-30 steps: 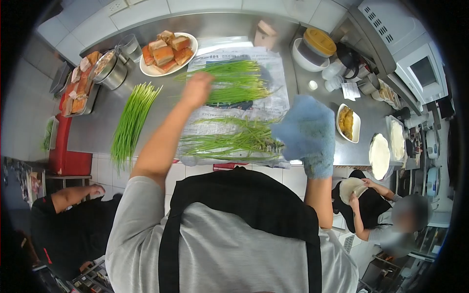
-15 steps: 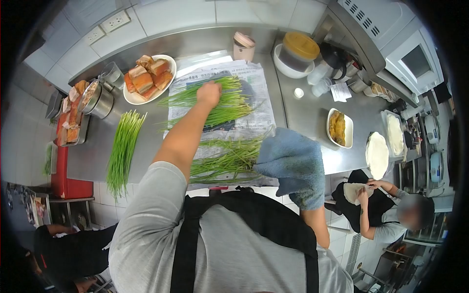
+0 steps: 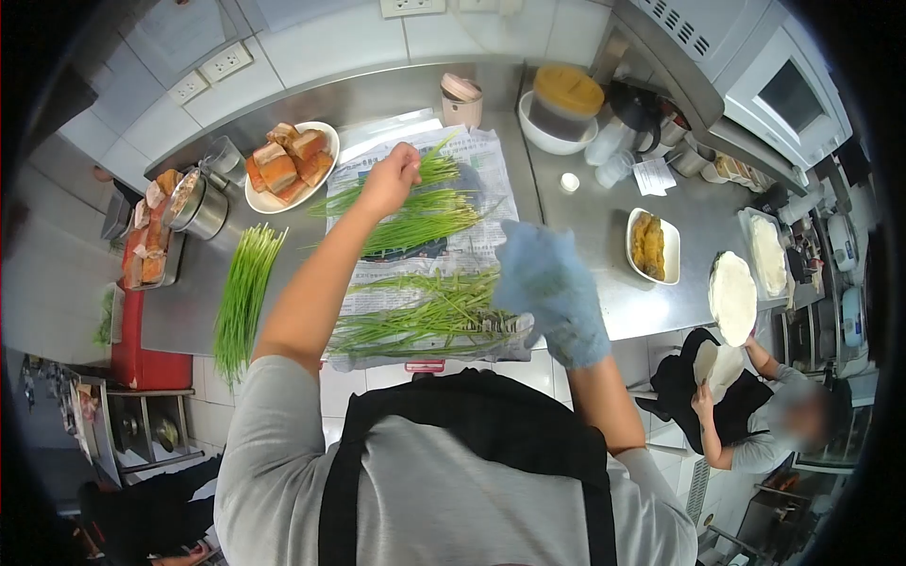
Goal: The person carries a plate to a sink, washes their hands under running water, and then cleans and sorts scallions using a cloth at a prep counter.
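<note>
Green stalks in bunches on newspaper (image 3: pixel 498 193), with the left hand (image 3: pixel 396 177) at the upper bunch (image 3: pixel 425 222) and a blue cloth (image 3: pixel 547 288) over the right hand.

In the head view, the upper bunch and the lower bunch (image 3: pixel 415 307) lie crosswise on the newspaper, which covers the middle of the steel worktop (image 3: pixel 604 250); the hands are apart; the left is loosely curled at the upper bunch, though whether it grips a stalk I cannot tell; the right is hidden by the cloth, so its grip cannot be told, and the cloth hangs beside the right end of the lower bunch; a third bunch (image 3: pixel 249 297) lies to the left, its tips past the worktop's front edge; beyond it a white plate (image 3: pixel 255 202) holds meat chunks (image 3: pixel 278 174); a white dish (image 3: pixel 672 253) sits to the right.
</note>
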A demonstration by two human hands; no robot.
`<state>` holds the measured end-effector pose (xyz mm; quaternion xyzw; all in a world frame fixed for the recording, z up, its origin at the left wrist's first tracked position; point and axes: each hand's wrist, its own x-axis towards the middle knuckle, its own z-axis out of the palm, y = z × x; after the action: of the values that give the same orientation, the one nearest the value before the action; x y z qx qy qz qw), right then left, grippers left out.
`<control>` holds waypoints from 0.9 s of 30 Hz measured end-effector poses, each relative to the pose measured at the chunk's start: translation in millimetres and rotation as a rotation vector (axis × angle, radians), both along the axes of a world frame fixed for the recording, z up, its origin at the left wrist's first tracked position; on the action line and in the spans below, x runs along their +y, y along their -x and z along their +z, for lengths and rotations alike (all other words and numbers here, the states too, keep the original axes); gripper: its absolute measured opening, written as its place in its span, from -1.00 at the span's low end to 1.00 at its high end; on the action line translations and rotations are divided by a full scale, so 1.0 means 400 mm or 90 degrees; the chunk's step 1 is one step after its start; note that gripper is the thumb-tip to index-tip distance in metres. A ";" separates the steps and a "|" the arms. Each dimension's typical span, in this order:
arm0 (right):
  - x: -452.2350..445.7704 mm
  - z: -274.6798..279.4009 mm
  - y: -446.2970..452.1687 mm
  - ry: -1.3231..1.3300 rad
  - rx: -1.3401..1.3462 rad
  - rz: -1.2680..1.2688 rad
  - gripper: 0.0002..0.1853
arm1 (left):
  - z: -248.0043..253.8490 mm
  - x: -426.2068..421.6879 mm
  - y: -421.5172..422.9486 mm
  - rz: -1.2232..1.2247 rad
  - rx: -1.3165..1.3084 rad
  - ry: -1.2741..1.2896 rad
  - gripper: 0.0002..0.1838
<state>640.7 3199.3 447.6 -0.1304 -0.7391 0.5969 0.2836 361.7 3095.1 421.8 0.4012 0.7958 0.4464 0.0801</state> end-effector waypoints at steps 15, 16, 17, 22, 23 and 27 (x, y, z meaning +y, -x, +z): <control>-0.046 0.034 0.065 -0.412 0.111 0.002 -0.83 | 0.101 -0.118 -0.405 -0.041 -0.110 0.031 -0.87; -0.042 0.036 0.060 -0.465 0.128 -0.015 -0.82 | 0.111 -0.128 -0.422 -0.031 -0.090 0.053 -0.87; -0.036 0.039 0.056 -0.517 0.145 -0.032 -0.82 | 0.115 -0.137 -0.436 -0.021 -0.070 0.074 -0.87; 0.009 0.040 0.037 -0.228 0.152 -0.042 -0.84 | 0.081 -0.200 -0.446 0.034 -0.152 0.035 -0.86; 0.009 0.062 0.027 -0.410 0.183 -0.064 -0.85 | 0.071 -0.208 -0.445 0.040 -0.193 0.001 -0.86; -0.004 0.064 0.051 -0.337 -0.080 -0.013 -0.84 | 0.066 -0.228 -0.444 0.069 -0.141 -0.051 -0.85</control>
<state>620.3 3197.8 473.0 -0.0963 -0.8842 0.3706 0.2674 539.3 3004.1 448.1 0.3089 0.7838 0.5234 0.1274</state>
